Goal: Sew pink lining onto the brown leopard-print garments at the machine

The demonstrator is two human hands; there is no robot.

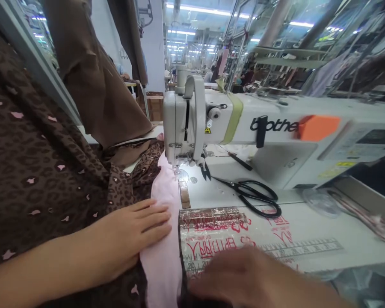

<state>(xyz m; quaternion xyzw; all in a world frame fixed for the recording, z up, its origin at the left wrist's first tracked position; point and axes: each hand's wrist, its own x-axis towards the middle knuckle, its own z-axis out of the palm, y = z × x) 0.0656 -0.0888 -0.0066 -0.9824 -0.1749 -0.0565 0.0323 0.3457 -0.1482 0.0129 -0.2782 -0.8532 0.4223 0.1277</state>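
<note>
My left hand (147,226) lies with fingers stretched over a strip of pink fabric (163,261). The strip runs along the edge of brown leopard-print cloth (96,184) and reaches up to the needle area of a white sewing machine (179,124). Low in the view, my right hand (240,278) is smeared by motion beside the strip's right edge, over the taped table surface. Its fingers are too blurred to tell whether they hold anything. Black scissors (255,194) lie on the machine bed, right of the needle.
Small black thread snips (205,171) are near the presser foot. A printed ruler (311,250) runs across the table. A clear round dish (321,201) stands at the right. Brown cloth (105,85) hangs at the back left. An orange piece (319,127) sits on the machine arm.
</note>
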